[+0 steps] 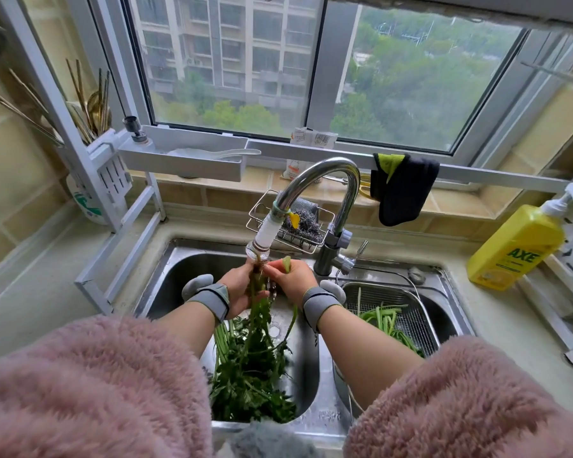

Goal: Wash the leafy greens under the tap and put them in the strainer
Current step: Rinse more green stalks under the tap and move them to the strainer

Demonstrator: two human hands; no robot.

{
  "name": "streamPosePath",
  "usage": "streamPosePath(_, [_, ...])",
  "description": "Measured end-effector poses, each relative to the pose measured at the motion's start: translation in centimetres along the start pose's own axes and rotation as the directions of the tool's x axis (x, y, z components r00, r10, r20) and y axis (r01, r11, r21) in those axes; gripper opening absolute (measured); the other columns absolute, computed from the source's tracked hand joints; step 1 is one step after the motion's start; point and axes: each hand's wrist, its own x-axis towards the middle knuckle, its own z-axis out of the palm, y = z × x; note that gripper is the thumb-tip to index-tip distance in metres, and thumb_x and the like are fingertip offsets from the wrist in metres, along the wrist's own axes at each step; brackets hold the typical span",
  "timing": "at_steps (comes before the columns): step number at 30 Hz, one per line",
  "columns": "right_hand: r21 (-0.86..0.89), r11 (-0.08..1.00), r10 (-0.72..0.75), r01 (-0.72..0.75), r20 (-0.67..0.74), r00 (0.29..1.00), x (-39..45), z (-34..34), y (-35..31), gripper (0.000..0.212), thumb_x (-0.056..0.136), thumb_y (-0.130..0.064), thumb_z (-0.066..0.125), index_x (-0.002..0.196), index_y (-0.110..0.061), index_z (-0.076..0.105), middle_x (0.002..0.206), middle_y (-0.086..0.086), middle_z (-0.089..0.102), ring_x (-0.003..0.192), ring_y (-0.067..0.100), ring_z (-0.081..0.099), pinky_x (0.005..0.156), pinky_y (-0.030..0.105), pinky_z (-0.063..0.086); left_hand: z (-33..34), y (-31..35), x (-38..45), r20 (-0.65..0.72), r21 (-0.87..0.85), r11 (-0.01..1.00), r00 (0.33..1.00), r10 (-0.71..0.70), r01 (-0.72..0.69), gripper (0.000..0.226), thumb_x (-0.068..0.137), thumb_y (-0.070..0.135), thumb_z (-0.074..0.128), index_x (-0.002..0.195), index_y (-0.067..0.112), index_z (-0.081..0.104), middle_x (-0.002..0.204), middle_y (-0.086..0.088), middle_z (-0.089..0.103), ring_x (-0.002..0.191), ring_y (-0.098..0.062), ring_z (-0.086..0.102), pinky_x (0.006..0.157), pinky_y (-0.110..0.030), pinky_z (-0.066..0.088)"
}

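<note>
rinsing the root end under the tap

we are holding one bunch of leafy greens (255, 328) at frame centre, root end up against the tap nozzle (262, 241), leaves trailing down toward the loose greens (248, 388) lying in the left basin (179, 269). our left hand (240, 287) is gripping the stems, fingers curled round them; our right hand (293, 276) is pinching a stalk at the root end, fingertips together on it. we are judging that the grit is sitting at the roots, so we should be rubbing there and turning the bunch, keeping the leaves low so runoff is falling away from the washed greens (382, 320), which are lying in the strainer (407, 294) in the right basin, just right of our right wrist.

surface: a steel double sink in a pale counter (510, 312). a yellow detergent bottle (515, 247) is standing at right, a dark cloth (402, 190) hanging on a rail below the window (311, 67), a chopstick holder (108, 160) at upper left.
</note>
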Motion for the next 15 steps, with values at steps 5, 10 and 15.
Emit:
streamPosePath(5, [0.057,0.997,0.05,-0.051,0.022,0.999,-0.13,0.64,-0.5,0.024,0.09,-0.022,0.061,0.105,-0.005,0.069,0.09,0.012,0.069,0.068,0.011,0.056,0.064,0.02,0.05,-0.2,-0.12,-0.04,-0.028,0.063,0.998,1.0,0.005,-0.003,0.055,0.098,0.047,0.03,0.115,0.003,0.058,0.103,-0.018,0.059,0.084,-0.028,0.056,0.071,-0.036,0.055])
streamPosePath(10, [0.279,0.956,0.056,-0.092,0.135,0.989,-0.83,0.67,-0.38,0.031,0.084,0.013,0.053,0.113,0.002,0.058,0.086,0.009,0.065,0.065,0.011,0.057,0.063,0.022,0.054,0.06,0.03,0.51,-0.112,-0.099,0.994,0.994,0.022,-0.033,0.044,0.101,0.038,0.029,0.097,0.003,0.055,0.078,-0.011,0.062,0.065,-0.019,0.056,0.057,-0.027,0.051])
streamPosePath(15, [0.0,1.0,0.012,-0.012,0.042,0.999,-0.03,0.87,0.23,0.02,0.079,-0.012,0.072,0.087,-0.023,0.057,0.071,-0.004,0.06,0.071,0.019,0.059,0.076,0.039,0.055,0.55,0.24,-0.07,-0.037,-0.136,0.99,0.999,-0.037,0.032,0.043,0.102,0.037,0.028,0.105,0.005,0.055,0.083,-0.01,0.062,0.07,-0.019,0.058,0.046,-0.024,0.053])
